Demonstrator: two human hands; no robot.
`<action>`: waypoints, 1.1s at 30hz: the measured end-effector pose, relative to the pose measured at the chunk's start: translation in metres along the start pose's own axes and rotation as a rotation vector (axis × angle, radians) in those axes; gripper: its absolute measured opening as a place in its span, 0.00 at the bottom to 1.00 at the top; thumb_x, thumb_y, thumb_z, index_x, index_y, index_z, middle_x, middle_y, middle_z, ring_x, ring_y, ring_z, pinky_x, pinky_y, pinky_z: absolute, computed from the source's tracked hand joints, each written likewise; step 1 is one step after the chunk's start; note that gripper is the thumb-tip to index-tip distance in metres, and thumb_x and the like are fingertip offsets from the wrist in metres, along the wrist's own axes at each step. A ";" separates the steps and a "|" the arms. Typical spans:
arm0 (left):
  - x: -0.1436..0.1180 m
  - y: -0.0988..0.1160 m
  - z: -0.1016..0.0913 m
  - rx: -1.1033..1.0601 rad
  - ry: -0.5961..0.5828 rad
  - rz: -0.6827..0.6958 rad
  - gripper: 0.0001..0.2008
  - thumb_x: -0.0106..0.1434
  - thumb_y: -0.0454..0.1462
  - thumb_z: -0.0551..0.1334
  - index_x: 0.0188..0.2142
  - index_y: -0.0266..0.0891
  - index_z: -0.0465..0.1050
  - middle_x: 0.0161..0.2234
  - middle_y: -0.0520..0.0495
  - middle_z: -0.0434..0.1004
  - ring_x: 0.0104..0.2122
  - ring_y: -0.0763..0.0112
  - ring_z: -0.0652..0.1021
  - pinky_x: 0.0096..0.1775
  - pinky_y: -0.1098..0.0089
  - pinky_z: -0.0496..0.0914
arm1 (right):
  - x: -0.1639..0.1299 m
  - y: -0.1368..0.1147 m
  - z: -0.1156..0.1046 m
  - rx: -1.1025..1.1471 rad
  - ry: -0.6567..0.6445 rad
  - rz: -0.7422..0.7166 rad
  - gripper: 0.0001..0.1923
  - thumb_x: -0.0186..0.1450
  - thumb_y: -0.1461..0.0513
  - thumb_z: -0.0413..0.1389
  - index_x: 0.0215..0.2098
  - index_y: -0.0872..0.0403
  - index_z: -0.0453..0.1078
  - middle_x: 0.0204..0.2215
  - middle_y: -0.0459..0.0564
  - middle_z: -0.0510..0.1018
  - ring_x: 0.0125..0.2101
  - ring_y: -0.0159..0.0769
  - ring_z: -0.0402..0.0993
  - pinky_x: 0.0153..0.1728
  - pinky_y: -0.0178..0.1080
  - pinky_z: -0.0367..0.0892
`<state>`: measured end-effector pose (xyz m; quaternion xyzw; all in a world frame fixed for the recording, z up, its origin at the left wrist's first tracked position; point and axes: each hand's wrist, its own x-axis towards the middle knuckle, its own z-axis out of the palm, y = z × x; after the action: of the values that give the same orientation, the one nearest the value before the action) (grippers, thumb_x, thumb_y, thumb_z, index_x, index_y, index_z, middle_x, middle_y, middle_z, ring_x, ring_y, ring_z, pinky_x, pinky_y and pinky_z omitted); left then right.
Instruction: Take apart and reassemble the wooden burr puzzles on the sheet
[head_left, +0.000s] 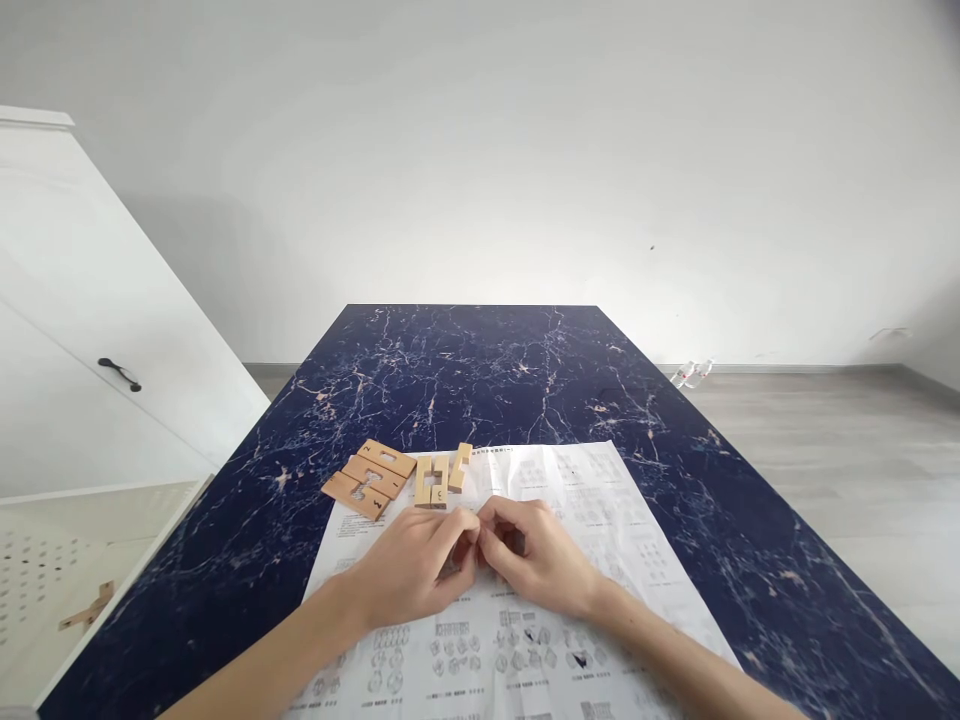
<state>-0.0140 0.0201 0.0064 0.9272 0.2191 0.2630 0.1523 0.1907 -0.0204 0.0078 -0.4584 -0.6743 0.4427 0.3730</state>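
Note:
My left hand (pixel 420 562) and my right hand (pixel 541 558) meet over a creased paper sheet (pixel 626 490) printed with small diagrams. Thumb and fingers are pinched on both, with the fingertips touching or nearly so. Whatever sits between them is hidden. Just beyond my left hand lie flat wooden puzzle plates (pixel 381 478) with cut-outs and dark numbers, set side by side. Right of them are paler notched wooden puzzle blocks (pixel 422 480) around a cross-shaped gap. A single notched wooden block (pixel 457 484) leans at an angle beside those.
The dark blue marbled table (pixel 480 370) runs toward a white wall. At left stand a white cabinet (pixel 90 300) with a black handle and a pale bin (pixel 45 640) holding a wooden piece (pixel 94 606). Clear bottles (pixel 691 374) are on the floor beyond the table's right edge.

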 end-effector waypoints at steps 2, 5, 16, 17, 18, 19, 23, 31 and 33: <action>0.000 0.000 0.000 0.008 0.007 0.006 0.08 0.69 0.31 0.56 0.41 0.45 0.58 0.26 0.57 0.75 0.22 0.69 0.77 0.28 0.70 0.65 | 0.000 0.000 0.000 -0.003 -0.002 0.002 0.07 0.67 0.64 0.54 0.30 0.52 0.68 0.22 0.42 0.73 0.23 0.29 0.65 0.26 0.34 0.60; 0.000 -0.001 0.001 0.020 0.012 0.013 0.08 0.69 0.31 0.56 0.41 0.45 0.58 0.25 0.57 0.75 0.22 0.69 0.77 0.28 0.69 0.65 | 0.000 0.000 0.001 -0.010 -0.004 -0.001 0.07 0.67 0.64 0.54 0.30 0.52 0.67 0.22 0.42 0.72 0.23 0.29 0.65 0.26 0.34 0.60; -0.001 -0.002 0.003 0.010 -0.013 -0.011 0.07 0.67 0.32 0.57 0.39 0.45 0.59 0.24 0.57 0.75 0.20 0.71 0.75 0.28 0.69 0.65 | -0.002 0.000 0.001 -0.026 -0.017 -0.002 0.07 0.68 0.65 0.53 0.31 0.52 0.69 0.22 0.42 0.73 0.23 0.30 0.64 0.25 0.36 0.60; -0.001 -0.003 0.004 0.016 -0.014 -0.014 0.07 0.67 0.32 0.57 0.38 0.45 0.59 0.24 0.57 0.74 0.20 0.71 0.75 0.28 0.69 0.64 | -0.002 0.000 0.001 -0.029 -0.016 -0.005 0.07 0.68 0.65 0.54 0.30 0.52 0.68 0.22 0.42 0.72 0.23 0.30 0.64 0.25 0.36 0.59; -0.001 -0.003 0.004 0.024 -0.015 -0.016 0.07 0.66 0.32 0.57 0.38 0.45 0.59 0.24 0.57 0.74 0.20 0.71 0.74 0.27 0.69 0.64 | -0.002 0.000 0.001 -0.031 -0.016 -0.009 0.07 0.67 0.65 0.54 0.30 0.52 0.67 0.22 0.42 0.72 0.23 0.30 0.63 0.25 0.36 0.59; -0.002 -0.003 0.004 0.031 -0.015 -0.018 0.07 0.66 0.32 0.57 0.38 0.45 0.59 0.24 0.57 0.74 0.20 0.71 0.74 0.27 0.69 0.63 | -0.002 0.000 0.002 -0.035 -0.014 -0.013 0.08 0.67 0.65 0.54 0.30 0.52 0.67 0.22 0.42 0.71 0.23 0.30 0.63 0.25 0.36 0.59; -0.003 -0.005 0.006 0.050 -0.021 -0.028 0.07 0.64 0.31 0.57 0.37 0.44 0.59 0.24 0.57 0.74 0.20 0.70 0.74 0.27 0.69 0.62 | -0.003 0.001 0.002 -0.048 -0.006 -0.019 0.08 0.67 0.65 0.54 0.29 0.51 0.66 0.22 0.41 0.71 0.23 0.30 0.62 0.25 0.36 0.58; -0.003 -0.005 0.007 0.041 -0.027 -0.031 0.08 0.66 0.32 0.58 0.37 0.45 0.58 0.24 0.57 0.74 0.21 0.69 0.75 0.28 0.69 0.64 | -0.002 0.001 0.002 -0.060 -0.009 -0.014 0.08 0.67 0.64 0.53 0.29 0.51 0.65 0.21 0.41 0.71 0.23 0.30 0.62 0.25 0.36 0.58; -0.003 -0.005 0.007 0.051 -0.024 -0.025 0.08 0.66 0.32 0.58 0.37 0.45 0.58 0.24 0.57 0.74 0.22 0.69 0.75 0.28 0.69 0.63 | -0.002 0.000 0.002 -0.060 -0.012 -0.008 0.08 0.68 0.64 0.53 0.29 0.51 0.65 0.21 0.41 0.70 0.22 0.29 0.62 0.25 0.36 0.58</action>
<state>-0.0139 0.0220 -0.0022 0.9310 0.2354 0.2443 0.1348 0.1895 -0.0232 0.0065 -0.4640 -0.6913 0.4238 0.3567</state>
